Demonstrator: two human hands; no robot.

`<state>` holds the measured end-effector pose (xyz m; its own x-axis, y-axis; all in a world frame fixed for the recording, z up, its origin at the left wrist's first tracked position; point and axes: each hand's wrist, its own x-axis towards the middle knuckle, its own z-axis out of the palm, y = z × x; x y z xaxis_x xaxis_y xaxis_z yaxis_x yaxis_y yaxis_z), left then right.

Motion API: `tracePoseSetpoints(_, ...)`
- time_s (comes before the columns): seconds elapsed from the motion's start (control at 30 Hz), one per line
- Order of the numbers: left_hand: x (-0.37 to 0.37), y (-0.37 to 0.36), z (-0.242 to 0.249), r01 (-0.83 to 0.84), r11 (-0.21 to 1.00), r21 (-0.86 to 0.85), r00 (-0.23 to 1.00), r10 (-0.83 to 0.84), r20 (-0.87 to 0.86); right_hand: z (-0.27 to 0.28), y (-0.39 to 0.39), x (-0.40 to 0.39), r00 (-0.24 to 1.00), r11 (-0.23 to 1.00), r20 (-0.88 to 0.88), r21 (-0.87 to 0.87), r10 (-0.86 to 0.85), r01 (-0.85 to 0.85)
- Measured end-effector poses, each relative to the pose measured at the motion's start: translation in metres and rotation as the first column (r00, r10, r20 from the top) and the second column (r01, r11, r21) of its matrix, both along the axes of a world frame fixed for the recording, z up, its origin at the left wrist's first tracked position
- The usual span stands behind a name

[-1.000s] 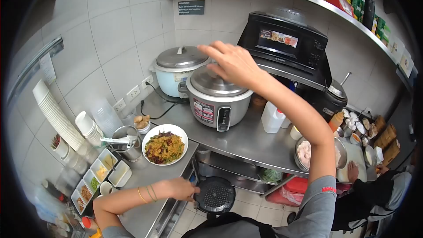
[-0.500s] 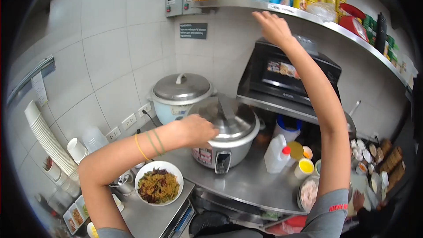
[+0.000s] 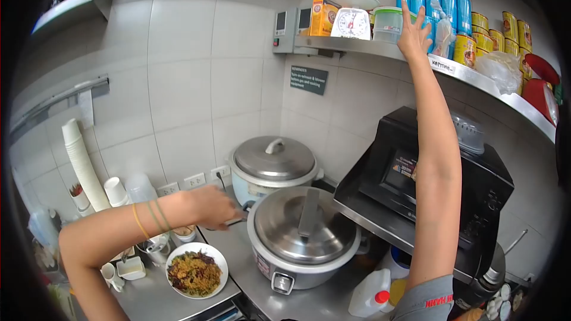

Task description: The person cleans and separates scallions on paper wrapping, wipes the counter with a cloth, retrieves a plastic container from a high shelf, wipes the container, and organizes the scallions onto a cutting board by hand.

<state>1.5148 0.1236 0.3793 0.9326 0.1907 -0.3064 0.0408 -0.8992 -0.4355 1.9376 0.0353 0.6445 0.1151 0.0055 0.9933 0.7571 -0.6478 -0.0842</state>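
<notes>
My right hand (image 3: pixel 414 34) is raised to the wall shelf, fingers spread and open. Its fingertips overlap the clear tub with a green rim (image 3: pixel 388 25) and the blue cans (image 3: pixel 463 15) beside it. My left hand (image 3: pixel 215 207), with bands on its wrist, is low on the left and smeared by motion. It hovers left of the silver rice cooker (image 3: pixel 297 270), which has its steel lid (image 3: pixel 279 226) on. Behind that stands a larger pale-blue rice cooker (image 3: pixel 244 187), also lidded.
A white bowl of mixed food (image 3: pixel 223 273) sits on the steel counter. Stacked cups (image 3: pixel 83 163) line the left wall. A black oven (image 3: pixel 464 196) stands under the shelf. A kitchen scale (image 3: pixel 351 24) and yellow cans (image 3: pixel 464 50) share the shelf. A white jug (image 3: pixel 364 297) is at lower right.
The view has tilted up and turned left. My right hand has reached the shelf items, fingers now spread. My left hand has moved left, away from over the silver cooker.
</notes>
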Motion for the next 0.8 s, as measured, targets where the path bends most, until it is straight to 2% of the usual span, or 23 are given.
tracePoseSetpoints(0.07, -0.016, 0.001, 0.009, -0.109, 0.994, -0.010, 0.993, 0.108, -0.039, 0.008, 0.006, 0.011, 0.997, 0.996, -0.013, -0.046, -0.074, 0.074)
tracePoseSetpoints(0.13, -0.020, 0.000, 0.022, -0.188, 0.982, 0.010, 0.981, 0.188, -0.042, 0.021, 0.005, 0.020, 0.966, 0.949, 0.125, -0.199, -0.224, 0.246)
tracePoseSetpoints(0.17, -0.019, -0.001, 0.024, -0.152, 0.988, 0.003, 0.988, 0.152, 0.008, 0.025, 0.005, 0.024, 0.935, 0.901, 0.201, -0.272, -0.290, 0.338)
tracePoseSetpoints(0.23, -0.016, -0.005, 0.026, -0.086, 0.996, -0.006, 0.991, 0.086, 0.104, 0.036, 0.004, 0.031, 0.953, 0.893, 0.154, -0.339, -0.259, 0.298)
tracePoseSetpoints(0.37, 0.003, -0.020, 0.023, -0.008, 0.994, -0.106, 1.000, 0.010, 0.015, 0.041, -0.007, 0.025, 0.972, 0.864, 0.137, -0.447, -0.189, 0.231)
tracePoseSetpoints(0.4, 0.008, -0.023, 0.023, 0.007, 0.993, -0.118, 1.000, -0.008, -0.008, 0.040, -0.007, 0.030, 0.976, 0.892, 0.167, -0.406, -0.139, 0.197)
tracePoseSetpoints(0.5, 0.025, -0.023, 0.020, 0.071, 0.984, -0.162, 0.997, -0.074, -0.013, 0.047, -0.015, 0.039, 0.996, 0.883, 0.061, -0.468, 0.064, -0.028)
tracePoseSetpoints(0.53, 0.032, -0.022, 0.019, 0.095, 0.979, -0.179, 0.995, -0.097, -0.003, 0.049, -0.015, 0.049, 0.977, 0.895, 0.173, -0.444, 0.126, -0.037)
tracePoseSetpoints(0.63, 0.059, -0.019, 0.027, 0.140, 0.973, -0.181, 0.990, -0.140, 0.012, 0.061, -0.019, 0.059, 0.890, 0.940, 0.430, -0.343, 0.154, 0.003)
tracePoseSetpoints(0.67, 0.070, -0.015, 0.028, 0.159, 0.969, -0.191, 0.987, -0.155, 0.034, 0.065, -0.020, 0.059, 0.870, 0.960, 0.465, -0.280, 0.165, -0.033)
tracePoseSetpoints(0.73, 0.095, -0.007, 0.027, 0.194, 0.955, -0.223, 0.981, -0.182, 0.075, 0.066, -0.023, 0.050, 0.921, 0.955, 0.373, -0.298, 0.113, 0.004)
tracePoseSetpoints(0.77, 0.108, -0.007, 0.031, 0.226, 0.959, -0.174, 0.971, -0.208, 0.115, 0.063, -0.024, 0.048, 0.944, 0.952, 0.320, -0.305, 0.083, 0.020)
tracePoseSetpoints(0.8, 0.121, -0.009, 0.038, 0.256, 0.959, -0.119, 0.959, -0.237, 0.154, 0.062, -0.025, 0.053, 0.928, 0.951, 0.360, -0.310, 0.099, 0.019)
